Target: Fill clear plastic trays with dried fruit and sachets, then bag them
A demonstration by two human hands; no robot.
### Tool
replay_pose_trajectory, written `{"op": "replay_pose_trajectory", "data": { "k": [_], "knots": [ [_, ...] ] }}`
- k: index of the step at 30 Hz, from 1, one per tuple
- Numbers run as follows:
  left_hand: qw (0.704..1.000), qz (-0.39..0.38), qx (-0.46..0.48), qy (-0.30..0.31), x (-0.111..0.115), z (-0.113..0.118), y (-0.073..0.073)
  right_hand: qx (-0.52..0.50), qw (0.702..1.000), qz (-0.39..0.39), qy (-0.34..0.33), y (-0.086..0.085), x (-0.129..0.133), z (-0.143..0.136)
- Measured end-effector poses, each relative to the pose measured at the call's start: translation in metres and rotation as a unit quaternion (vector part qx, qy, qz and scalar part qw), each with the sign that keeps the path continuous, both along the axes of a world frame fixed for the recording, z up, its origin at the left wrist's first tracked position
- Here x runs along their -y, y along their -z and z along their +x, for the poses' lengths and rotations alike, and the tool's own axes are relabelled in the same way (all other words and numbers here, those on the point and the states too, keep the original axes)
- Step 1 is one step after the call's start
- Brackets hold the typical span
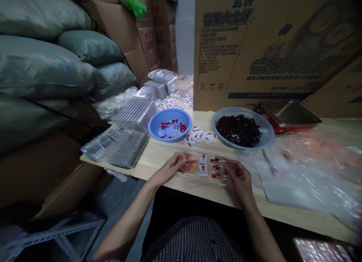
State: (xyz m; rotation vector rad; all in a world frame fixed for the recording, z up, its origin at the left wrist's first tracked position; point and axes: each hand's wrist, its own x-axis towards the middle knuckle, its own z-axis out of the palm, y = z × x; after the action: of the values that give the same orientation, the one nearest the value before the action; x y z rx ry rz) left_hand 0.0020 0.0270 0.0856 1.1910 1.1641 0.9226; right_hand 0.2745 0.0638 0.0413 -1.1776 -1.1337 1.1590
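A clear plastic compartment tray (pixel 204 182) is held level between my two hands near the table's front edge. My left hand (pixel 171 167) pinches its left end, beside orange pieces (pixel 191 164). My right hand (pixel 240 179) grips the right end with fingers curled, next to small red and dark pieces (pixel 216 167). Two white packets with red marks (pixel 203 164) lie in the middle section. Just beyond the tray are a blue basin (pixel 152 129) with red pieces, a scatter of similar packets (pixel 197 135), and a pale blue bowl (pixel 267 132) of dark pieces.
Stacked clear trays (pixel 132 113) and flatter ones (pixel 118 147) stand at the left. A large cardboard box (pixel 220 77) rises behind. On the right are a metal tin (pixel 291 115) and plastic bags (pixel 308 179). Full sacks (pixel 42 69) are piled at far left.
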Motion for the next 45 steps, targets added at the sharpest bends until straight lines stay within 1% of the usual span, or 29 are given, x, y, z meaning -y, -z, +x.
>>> {"op": "replay_pose_trajectory", "data": {
  "k": [2, 3, 4, 6, 8, 10, 12, 14, 16, 18, 20, 22, 23, 25, 26, 27, 28, 30, 31, 33, 35, 36, 37, 38, 40, 42, 43, 45],
  "knots": [
    [0.995, 0.045, -0.073, -0.055, -0.003, 0.0, 0.029, 0.002, 0.999, -0.009, 0.048, 0.02, -0.003, -0.004],
    [0.988, 0.07, -0.115, -0.079, -0.005, 0.001, 0.041, 0.009, 0.998, -0.014, 0.057, 0.027, -0.004, -0.007],
    [0.979, 0.09, -0.153, -0.099, -0.008, 0.002, 0.05, 0.018, 0.998, -0.022, 0.058, 0.033, -0.007, -0.009],
    [0.963, 0.117, -0.205, -0.134, -0.018, 0.004, 0.062, 0.039, 0.997, -0.041, 0.043, 0.041, -0.013, -0.012],
    [0.948, 0.142, -0.235, -0.16, -0.03, 0.005, 0.069, 0.076, 0.995, -0.049, 0.032, 0.048, -0.021, -0.012],
    [0.934, 0.17, -0.264, -0.172, -0.042, 0.005, 0.074, 0.15, 0.988, -0.026, 0.034, 0.055, -0.032, -0.008],
    [0.918, 0.186, -0.3, -0.179, -0.053, 0.005, 0.079, 0.242, 0.97, 0.015, 0.037, 0.062, -0.044, -0.004],
    [0.904, 0.174, -0.341, -0.189, -0.06, 0.006, 0.083, 0.32, 0.946, 0.041, 0.02, 0.066, -0.054, -0.001],
    [0.888, 0.145, -0.39, -0.198, -0.062, 0.007, 0.085, 0.371, 0.928, 0.041, -0.003, 0.066, -0.06, 0.0],
    [0.876, 0.121, -0.427, -0.19, -0.059, 0.008, 0.085, 0.396, 0.917, 0.027, -0.03, 0.064, -0.063, -0.001],
    [0.881, 0.103, -0.43, -0.17, -0.053, 0.007, 0.084, 0.389, 0.92, 0.01, -0.043, 0.063, -0.061, -0.002],
    [0.898, 0.092, -0.4, -0.158, -0.046, 0.006, 0.085, 0.341, 0.939, -0.011, -0.04, 0.063, -0.058, 0.0],
    [0.909, 0.089, -0.374, -0.159, -0.043, 0.006, 0.085, 0.294, 0.955, -0.027, -0.039, 0.064, -0.056, 0.001],
    [0.937, 0.083, -0.285, -0.183, -0.039, 0.008, 0.087, 0.158, 0.983, -0.071, -0.058, 0.064, -0.05, 0.004],
    [0.951, 0.072, -0.22, -0.204, -0.037, 0.01, 0.087, 0.083, 0.989, -0.098, -0.077, 0.063, -0.047, 0.006],
    [0.962, 0.053, -0.143, -0.226, -0.036, 0.013, 0.086, 0.015, 0.988, -0.125, -0.094, 0.06, -0.044, 0.008],
    [0.967, 0.029, -0.059, -0.246, -0.034, 0.017, 0.084, -0.039, 0.983, -0.147, -0.106, 0.057, -0.041, 0.009],
    [0.959, -0.017, 0.097, -0.265, -0.027, 0.026, 0.079, -0.102, 0.976, -0.166, -0.099, 0.047, -0.035, 0.01],
    [0.953, -0.037, 0.158, -0.258, -0.023, 0.032, 0.075, -0.119, 0.976, -0.163, -0.086, 0.041, -0.032, 0.01],
    [0.945, -0.078, 0.238, -0.209, -0.011, 0.042, 0.069, -0.14, 0.977, -0.154, -0.051, 0.033, -0.028, 0.011],
    [0.94, -0.131, 0.279, -0.145, 0.002, 0.052, 0.065, -0.149, 0.976, -0.157, -0.024, 0.028, -0.025, 0.012],
    [0.936, -0.156, 0.291, -0.123, 0.007, 0.056, 0.064, -0.149, 0.975, -0.161, -0.018, 0.027, -0.024, 0.012],
    [0.93, -0.175, 0.301, -0.115, 0.011, 0.059, 0.064, -0.146, 0.975, -0.164, -0.017, 0.028, -0.024, 0.012],
    [0.924, -0.19, 0.31, -0.118, 0.014, 0.062, 0.065, -0.14, 0.976, -0.164, -0.019, 0.029, -0.023, 0.013],
    [0.914, -0.208, 0.318, -0.142, 0.017, 0.066, 0.068, -0.116, 0.981, -0.154, -0.027, 0.033, -0.023, 0.014],
    [0.908, -0.219, 0.315, -0.17, 0.016, 0.069, 0.07, -0.069, 0.989, -0.128, -0.031, 0.035, -0.023, 0.018],
    [0.906, -0.223, 0.312, -0.181, 0.016, 0.069, 0.071, -0.032, 0.993, -0.107, -0.033, 0.035, -0.022, 0.023],
    [0.903, -0.221, 0.31, -0.201, 0.015, 0.067, 0.073, 0.077, 0.995, -0.057, -0.025, 0.032, -0.016, 0.041]
  ]
}}
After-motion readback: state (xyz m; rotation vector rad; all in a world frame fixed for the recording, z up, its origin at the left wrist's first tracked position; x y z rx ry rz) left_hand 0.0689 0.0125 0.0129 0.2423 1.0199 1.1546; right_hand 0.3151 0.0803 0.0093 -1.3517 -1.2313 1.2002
